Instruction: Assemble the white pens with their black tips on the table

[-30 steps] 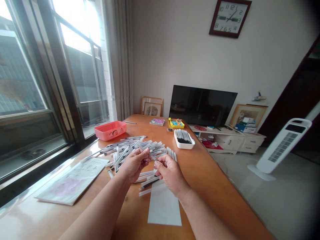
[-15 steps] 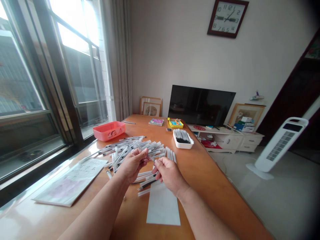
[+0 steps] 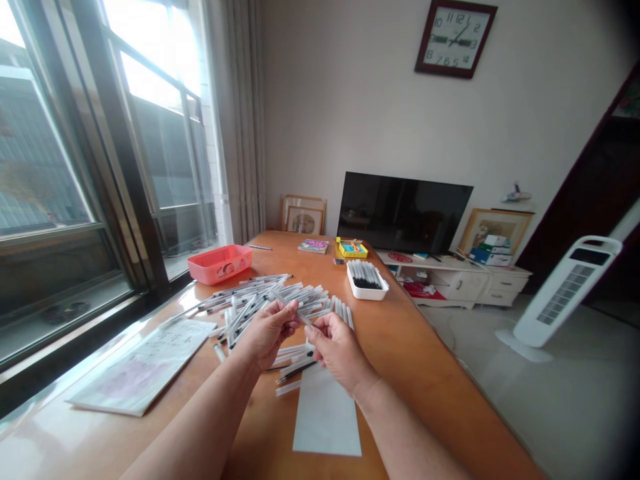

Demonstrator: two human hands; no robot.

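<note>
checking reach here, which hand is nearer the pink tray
Left. The left hand is nearer the viewer and right of the pink tray; the right hand sits farther right. Both pinch a pen.

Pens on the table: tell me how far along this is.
Done: a white tray holds a neat batch of pens. In hand: the left hand and right hand grip one pen between them. Left: a large loose pile lies on the table beyond the hands, with a few more beneath them.

Head view: worn on the person's head, facing forward and down along the counter [image 3: 400, 347].
Nearness: hands close below, room beyond.
</note>
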